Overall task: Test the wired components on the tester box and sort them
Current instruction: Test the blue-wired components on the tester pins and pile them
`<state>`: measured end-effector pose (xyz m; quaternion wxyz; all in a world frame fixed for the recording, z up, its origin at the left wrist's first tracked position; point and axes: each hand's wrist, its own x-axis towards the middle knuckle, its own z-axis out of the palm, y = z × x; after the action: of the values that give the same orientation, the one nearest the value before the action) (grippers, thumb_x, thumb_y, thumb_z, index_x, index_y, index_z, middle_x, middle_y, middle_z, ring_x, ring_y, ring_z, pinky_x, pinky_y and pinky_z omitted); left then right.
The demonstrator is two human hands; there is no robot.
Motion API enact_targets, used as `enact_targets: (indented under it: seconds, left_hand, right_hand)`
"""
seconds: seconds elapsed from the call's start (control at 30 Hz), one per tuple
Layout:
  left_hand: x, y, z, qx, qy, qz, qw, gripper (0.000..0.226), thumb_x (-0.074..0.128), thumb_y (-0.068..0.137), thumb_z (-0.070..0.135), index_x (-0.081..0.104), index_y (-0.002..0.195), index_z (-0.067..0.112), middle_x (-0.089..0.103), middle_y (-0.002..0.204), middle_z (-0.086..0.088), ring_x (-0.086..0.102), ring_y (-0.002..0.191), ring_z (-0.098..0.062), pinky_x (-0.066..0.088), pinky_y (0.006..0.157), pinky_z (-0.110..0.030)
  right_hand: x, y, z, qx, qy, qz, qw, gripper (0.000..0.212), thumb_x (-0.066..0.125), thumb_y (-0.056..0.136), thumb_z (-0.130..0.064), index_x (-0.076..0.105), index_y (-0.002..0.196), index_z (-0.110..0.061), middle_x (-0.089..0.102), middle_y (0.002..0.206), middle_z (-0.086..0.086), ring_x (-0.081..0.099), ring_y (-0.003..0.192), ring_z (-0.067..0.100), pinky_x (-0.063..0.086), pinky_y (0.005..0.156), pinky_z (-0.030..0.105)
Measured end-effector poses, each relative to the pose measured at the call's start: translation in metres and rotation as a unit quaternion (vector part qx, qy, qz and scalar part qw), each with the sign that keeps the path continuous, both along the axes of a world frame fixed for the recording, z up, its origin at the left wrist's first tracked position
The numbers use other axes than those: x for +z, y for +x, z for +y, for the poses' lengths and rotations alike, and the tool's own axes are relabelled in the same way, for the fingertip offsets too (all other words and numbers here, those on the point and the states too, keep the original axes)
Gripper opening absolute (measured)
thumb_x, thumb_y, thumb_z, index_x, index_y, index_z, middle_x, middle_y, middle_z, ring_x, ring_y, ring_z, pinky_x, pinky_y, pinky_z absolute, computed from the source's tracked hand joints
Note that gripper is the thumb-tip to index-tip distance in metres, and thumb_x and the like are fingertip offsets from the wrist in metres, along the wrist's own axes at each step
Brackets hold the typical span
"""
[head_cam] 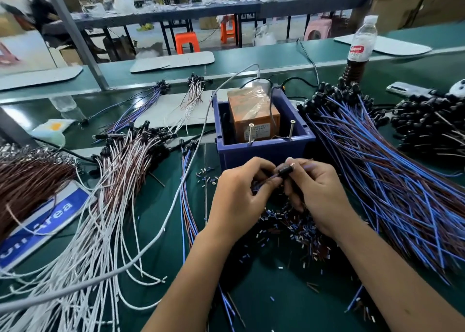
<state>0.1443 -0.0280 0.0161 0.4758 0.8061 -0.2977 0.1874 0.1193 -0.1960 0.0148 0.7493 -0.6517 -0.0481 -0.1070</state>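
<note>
We hold one small black part point(285, 172) in the middle of the frame, just below the blue box point(264, 153). It could slip and drop into the bits on the counter point(276, 294), because our grip is tiny. Right hand point(317, 193) fingers pinch the part. Left hand point(239, 195) fingers pinch its thin wires.

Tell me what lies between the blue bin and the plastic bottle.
Head view: black-capped ends of the blue-and-brown wire bundle and a black cable lie between the blue bin and the bottle.
</note>
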Motion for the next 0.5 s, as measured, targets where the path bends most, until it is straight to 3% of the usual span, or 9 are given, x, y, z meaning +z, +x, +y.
enact_targets:
  seconds: [0.13, 0.23, 0.5]
  left_hand:
    - [0.002, 0.005, 0.009, 0.028, 0.020, -0.038, 0.999, 0.006, 0.075, 0.092, 0.020, 0.073, 0.087, 0.019, 0.065, 0.074, 0.017, 0.061, 0.068, -0.003, 0.047, 0.062, -0.024]
    - [0.003, 0.004, 0.013, 0.015, 0.039, -0.037, 0.998, 0.006, 0.076, 0.091, 0.018, 0.075, 0.085, 0.017, 0.067, 0.073, 0.014, 0.062, 0.067, -0.005, 0.048, 0.061, -0.026]
    - [0.002, 0.007, 0.019, 0.004, 0.029, -0.010, 1.000, 0.009, 0.077, 0.089, 0.017, 0.074, 0.080, 0.017, 0.064, 0.067, 0.012, 0.060, 0.061, -0.010, 0.047, 0.055, -0.030]
  right_hand:
    - [-0.002, 0.002, -0.011, -0.076, 0.008, -0.013, 0.997, 0.025, 0.072, 0.094, -0.038, 0.075, 0.087, -0.014, 0.064, 0.067, 0.006, 0.045, 0.039, 0.014, 0.035, 0.037, 0.023]
    - [-0.003, 0.002, -0.013, -0.081, 0.001, -0.017, 0.997, 0.012, 0.074, 0.095, -0.028, 0.077, 0.092, -0.017, 0.070, 0.073, 0.008, 0.050, 0.042, 0.014, 0.039, 0.037, 0.023]
    - [-0.002, 0.004, -0.017, -0.073, 0.011, -0.017, 0.997, 0.008, 0.074, 0.094, -0.023, 0.079, 0.092, -0.017, 0.072, 0.076, 0.010, 0.050, 0.044, 0.013, 0.041, 0.039, 0.025]
